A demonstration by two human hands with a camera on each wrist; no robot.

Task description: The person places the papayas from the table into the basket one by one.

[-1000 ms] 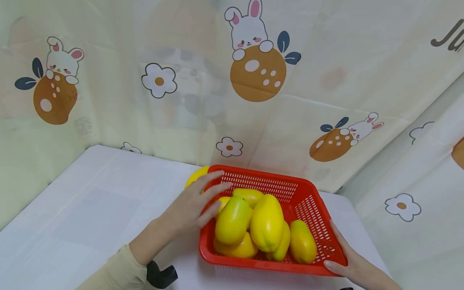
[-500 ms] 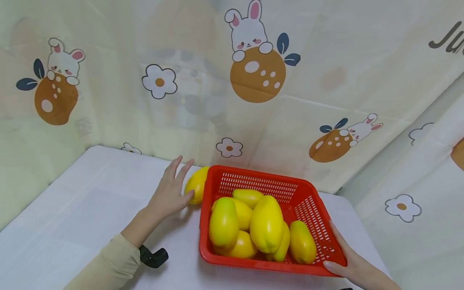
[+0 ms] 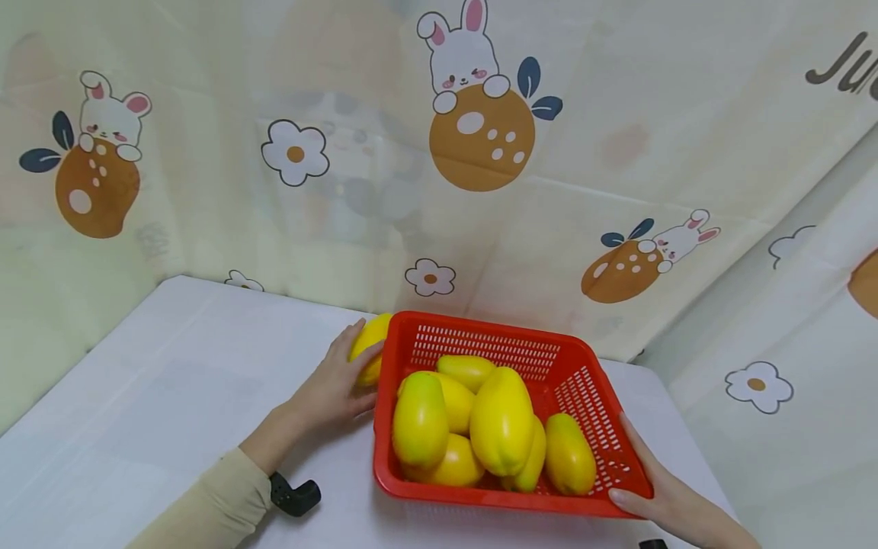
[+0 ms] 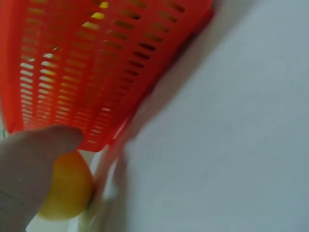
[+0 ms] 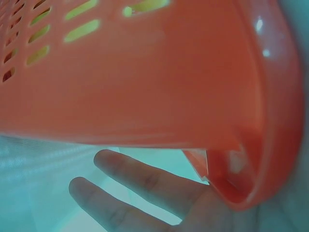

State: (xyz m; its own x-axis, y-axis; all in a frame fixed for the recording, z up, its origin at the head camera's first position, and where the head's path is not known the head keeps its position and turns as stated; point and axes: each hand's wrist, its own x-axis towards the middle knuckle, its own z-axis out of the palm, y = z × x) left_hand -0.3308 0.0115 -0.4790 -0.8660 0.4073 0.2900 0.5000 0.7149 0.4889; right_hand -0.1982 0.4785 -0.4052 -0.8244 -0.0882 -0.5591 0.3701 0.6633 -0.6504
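Note:
A red plastic basket (image 3: 480, 499) with slotted walls holds several smooth oval fruits, yellow to yellow-green; a greenish one (image 3: 420, 419) leans at its left side. Behind the basket's left wall lies another yellow fruit (image 3: 368, 349) on the table, partly covered by the wall. My left hand (image 3: 328, 387) is at this fruit, its fingers bent around the fruit's near and left sides. The left wrist view shows the thumb (image 4: 58, 137) across the fruit (image 4: 70, 188), right beside the basket wall. My right hand (image 3: 661, 488) grips the basket's right front corner, thumb on the rim and fingers outside.
The table (image 3: 192, 381) has a white cover. A patterned curtain (image 3: 329, 229) with rabbits and flowers hangs along its back edge, and a pale one (image 3: 761, 450) hangs at the right. A black wrist device (image 3: 296, 496) sits below the left sleeve.
My left hand has let go of the greenish fruit, which has tipped left in the basket. It has moved left out of the basket and down onto the outside fruit. The right hand stays put.

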